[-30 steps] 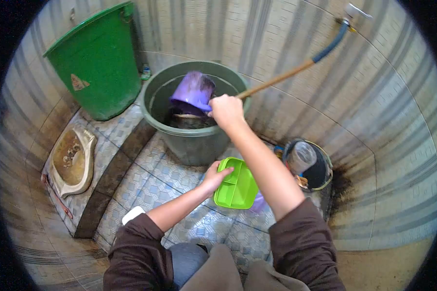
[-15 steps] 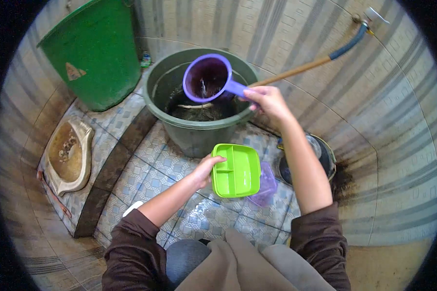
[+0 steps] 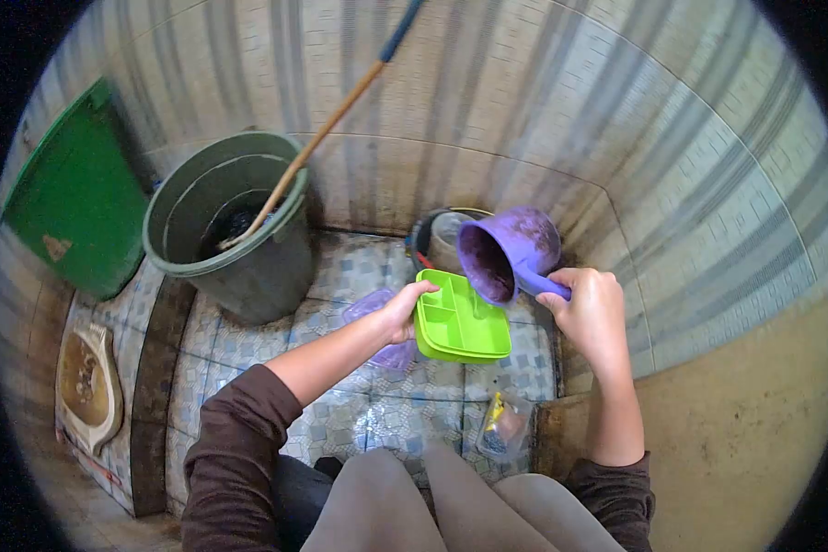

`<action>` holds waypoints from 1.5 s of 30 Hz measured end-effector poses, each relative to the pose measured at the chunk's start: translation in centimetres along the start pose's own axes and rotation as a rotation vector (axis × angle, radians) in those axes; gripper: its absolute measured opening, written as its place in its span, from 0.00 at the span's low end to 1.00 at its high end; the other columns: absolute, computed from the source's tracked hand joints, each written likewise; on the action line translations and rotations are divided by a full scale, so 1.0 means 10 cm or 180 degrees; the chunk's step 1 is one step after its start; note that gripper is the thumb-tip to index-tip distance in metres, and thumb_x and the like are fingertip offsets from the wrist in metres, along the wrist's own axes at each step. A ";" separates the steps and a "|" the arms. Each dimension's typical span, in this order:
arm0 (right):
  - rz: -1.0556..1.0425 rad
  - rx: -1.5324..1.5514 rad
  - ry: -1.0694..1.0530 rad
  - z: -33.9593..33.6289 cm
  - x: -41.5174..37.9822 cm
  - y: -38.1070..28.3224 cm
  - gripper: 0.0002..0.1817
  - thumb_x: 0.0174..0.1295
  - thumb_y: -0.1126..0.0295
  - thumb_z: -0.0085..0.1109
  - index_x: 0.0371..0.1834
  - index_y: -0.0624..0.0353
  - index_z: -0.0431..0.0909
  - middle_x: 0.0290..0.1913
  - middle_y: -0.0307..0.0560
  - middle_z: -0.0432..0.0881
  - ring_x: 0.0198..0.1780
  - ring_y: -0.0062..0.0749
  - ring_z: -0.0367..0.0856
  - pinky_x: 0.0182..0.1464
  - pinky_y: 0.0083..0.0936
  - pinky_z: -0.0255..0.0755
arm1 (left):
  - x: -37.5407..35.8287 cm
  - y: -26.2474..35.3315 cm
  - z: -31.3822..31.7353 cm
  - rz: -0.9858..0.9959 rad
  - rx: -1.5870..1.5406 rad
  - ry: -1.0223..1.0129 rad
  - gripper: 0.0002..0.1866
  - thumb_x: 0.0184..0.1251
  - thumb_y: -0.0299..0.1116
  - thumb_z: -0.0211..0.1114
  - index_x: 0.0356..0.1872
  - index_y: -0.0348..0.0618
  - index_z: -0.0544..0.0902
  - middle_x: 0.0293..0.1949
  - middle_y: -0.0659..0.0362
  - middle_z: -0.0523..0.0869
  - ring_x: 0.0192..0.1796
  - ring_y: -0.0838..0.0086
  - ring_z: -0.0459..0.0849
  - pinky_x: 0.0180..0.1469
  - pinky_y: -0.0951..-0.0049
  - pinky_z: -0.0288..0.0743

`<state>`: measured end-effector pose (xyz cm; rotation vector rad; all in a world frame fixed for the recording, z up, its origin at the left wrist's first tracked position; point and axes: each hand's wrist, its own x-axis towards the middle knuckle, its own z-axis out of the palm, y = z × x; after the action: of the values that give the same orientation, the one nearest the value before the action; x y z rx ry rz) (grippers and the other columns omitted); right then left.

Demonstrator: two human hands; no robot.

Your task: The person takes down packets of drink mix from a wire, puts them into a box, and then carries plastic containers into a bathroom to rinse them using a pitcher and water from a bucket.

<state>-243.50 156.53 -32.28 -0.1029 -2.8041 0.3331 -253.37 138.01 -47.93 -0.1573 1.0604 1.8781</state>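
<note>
My left hand (image 3: pixel 408 311) grips the left edge of a bright green divided container (image 3: pixel 469 324), thumb over the rim and its compartments facing up. My right hand (image 3: pixel 587 304) is closed round the handle of a purple dipper (image 3: pixel 529 241). The dipper is tipped on its side just above the container's right part, its dark mouth turned left and down. Water appears to run from it into the container, though the stream is faint. Partly behind my left hand, a translucent purple piece (image 3: pixel 370 304) lies on the floor.
A large grey-green bucket (image 3: pixel 271 267) with a hose (image 3: pixel 327 124) in it stands at left. Beyond are a green bin (image 3: pixel 78 202) and a squat toilet (image 3: pixel 109 386) on a raised step. A dark basin (image 3: pixel 421 241) sits behind the dipper; a plastic packet (image 3: pixel 503 428) lies at lower right.
The dipper has moved from above the bucket to above the container and tipped over. The view has turned right, bringing the packet into sight.
</note>
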 end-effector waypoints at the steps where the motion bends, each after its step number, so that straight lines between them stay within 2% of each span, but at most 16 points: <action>1: 0.0073 -0.0006 0.0018 -0.04 -0.07 0.14 0.10 0.38 0.69 0.64 0.27 0.58 0.80 0.23 0.54 0.77 0.27 0.46 0.77 0.32 0.33 0.70 | 0.13 -0.07 0.12 -0.0050 0.0047 -0.0031 0.23 0.54 0.41 0.48 0.51 0.42 0.67 0.47 0.54 0.75 0.48 0.65 0.75 0.53 0.64 0.67; 7: 0.0642 0.0027 -0.0169 -0.23 -0.41 0.57 0.11 0.38 0.69 0.64 0.27 0.58 0.80 0.24 0.55 0.77 0.29 0.45 0.77 0.34 0.33 0.70 | 0.95 -0.62 0.78 0.0019 0.0184 0.0118 0.20 0.56 0.39 0.52 0.48 0.39 0.69 0.44 0.53 0.76 0.45 0.64 0.77 0.49 0.61 0.71; 11: 0.1402 0.0049 0.0000 -0.25 -0.39 0.91 0.12 0.40 0.67 0.63 0.27 0.62 0.80 0.24 0.55 0.78 0.28 0.43 0.79 0.34 0.31 0.70 | 1.46 -1.00 0.86 0.0721 0.0718 0.0249 0.22 0.48 0.40 0.62 0.45 0.40 0.71 0.39 0.53 0.79 0.39 0.64 0.79 0.43 0.64 0.74; 13: 0.1824 0.0506 -0.0083 -0.34 -0.36 1.05 0.12 0.43 0.66 0.62 0.28 0.63 0.79 0.21 0.53 0.78 0.23 0.37 0.79 0.32 0.28 0.70 | 1.51 -1.08 0.87 0.1732 0.3578 0.0985 0.26 0.41 0.40 0.65 0.45 0.41 0.71 0.35 0.50 0.80 0.39 0.62 0.80 0.41 0.66 0.74; 15: 0.1875 0.0791 -0.0118 -0.37 -0.37 1.14 0.13 0.44 0.66 0.62 0.29 0.65 0.79 0.18 0.50 0.78 0.19 0.29 0.77 0.28 0.24 0.69 | 1.26 -1.06 1.02 0.1843 0.4620 0.0533 0.32 0.37 0.39 0.66 0.49 0.45 0.68 0.39 0.49 0.78 0.45 0.57 0.76 0.47 0.64 0.70; 17: 0.1855 0.0937 0.0056 -0.43 -0.38 1.13 0.12 0.45 0.67 0.61 0.28 0.66 0.79 0.16 0.47 0.76 0.19 0.24 0.77 0.25 0.21 0.68 | 1.32 -1.15 0.91 0.3063 0.5884 -0.0188 0.38 0.38 0.35 0.67 0.56 0.48 0.61 0.48 0.52 0.74 0.50 0.56 0.73 0.53 0.60 0.66; 18: 0.1754 0.1072 0.0111 -0.40 -0.38 1.17 0.13 0.46 0.67 0.60 0.29 0.68 0.78 0.18 0.45 0.77 0.18 0.22 0.76 0.23 0.20 0.66 | 1.35 -1.19 0.86 0.3013 0.5885 -0.0112 0.38 0.38 0.35 0.67 0.56 0.48 0.61 0.48 0.52 0.74 0.50 0.56 0.73 0.53 0.60 0.66; 20: 0.1730 0.1413 0.0155 -0.36 -0.37 1.21 0.12 0.48 0.68 0.58 0.29 0.68 0.78 0.21 0.43 0.78 0.17 0.21 0.73 0.22 0.19 0.65 | 1.23 -1.12 0.77 0.4011 0.6775 -0.0258 0.43 0.38 0.32 0.67 0.60 0.52 0.54 0.54 0.54 0.69 0.55 0.56 0.68 0.56 0.56 0.62; 23: 0.1614 0.1664 -0.0091 -0.32 -0.33 1.24 0.13 0.51 0.63 0.56 0.30 0.64 0.77 0.22 0.37 0.77 0.16 0.15 0.67 0.18 0.12 0.58 | 0.82 -0.91 0.55 0.3303 0.5430 0.0299 0.44 0.37 0.31 0.68 0.60 0.53 0.55 0.52 0.55 0.71 0.55 0.62 0.69 0.55 0.58 0.62; 25: 0.1508 0.2083 -0.0122 -0.20 -0.32 1.28 0.13 0.53 0.61 0.54 0.32 0.61 0.77 0.24 0.36 0.77 0.14 0.11 0.63 0.15 0.09 0.52 | 0.40 -0.78 0.27 0.3015 0.4796 0.0880 0.34 0.46 0.33 0.64 0.56 0.46 0.58 0.49 0.51 0.72 0.53 0.61 0.70 0.54 0.64 0.64; 27: 0.1400 0.2323 -0.0374 -0.12 -0.27 1.24 0.12 0.56 0.62 0.52 0.35 0.60 0.75 0.25 0.36 0.77 0.13 0.10 0.62 0.15 0.08 0.50 | 0.05 -0.72 -0.09 0.2371 0.2916 0.2252 0.25 0.55 0.37 0.58 0.52 0.38 0.60 0.47 0.47 0.72 0.51 0.60 0.72 0.51 0.69 0.66; 30: 0.1061 0.2688 -0.0622 0.06 -0.19 1.08 0.13 0.56 0.62 0.52 0.37 0.61 0.75 0.27 0.38 0.78 0.14 0.09 0.61 0.15 0.07 0.50 | -0.49 -0.90 -1.17 0.2422 0.0977 0.2928 0.24 0.63 0.46 0.47 0.50 0.36 0.61 0.44 0.50 0.74 0.46 0.68 0.74 0.50 0.70 0.66; 31: 0.0889 0.2833 -0.0665 0.15 -0.15 1.01 0.13 0.56 0.63 0.52 0.37 0.62 0.74 0.28 0.38 0.78 0.14 0.09 0.61 0.15 0.06 0.49 | -0.83 -0.95 -1.34 0.2037 0.0926 0.3863 0.26 0.62 0.50 0.44 0.46 0.33 0.64 0.41 0.45 0.75 0.43 0.60 0.75 0.46 0.65 0.68; 33: 0.0746 0.3016 -0.0945 0.39 -0.08 0.99 0.14 0.57 0.63 0.51 0.39 0.62 0.73 0.29 0.38 0.77 0.14 0.08 0.62 0.15 0.05 0.51 | -1.36 -1.45 -2.25 0.1797 0.0298 0.3962 0.30 0.62 0.57 0.38 0.48 0.36 0.64 0.42 0.47 0.75 0.41 0.61 0.77 0.43 0.65 0.69; 36: 0.0638 0.3128 -0.1169 0.63 -0.03 0.74 0.15 0.57 0.63 0.51 0.41 0.62 0.72 0.30 0.38 0.77 0.15 0.07 0.62 0.15 0.04 0.52 | -2.17 -1.89 -2.45 0.1404 -0.1265 0.4695 0.30 0.61 0.60 0.32 0.53 0.46 0.62 0.43 0.53 0.76 0.41 0.60 0.78 0.36 0.55 0.74; 45: 0.0404 0.3035 -0.1875 0.99 -0.03 -0.13 0.13 0.56 0.64 0.52 0.37 0.63 0.74 0.27 0.39 0.77 0.15 0.08 0.62 0.14 0.05 0.54 | -3.16 -3.05 -3.73 0.2695 -0.3738 0.5520 0.26 0.65 0.51 0.35 0.54 0.41 0.62 0.50 0.53 0.71 0.45 0.64 0.76 0.36 0.70 0.80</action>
<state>-246.36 153.07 -41.17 0.0491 -2.8074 1.9261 -223.78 95.57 -73.38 -2.7125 0.7389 2.7630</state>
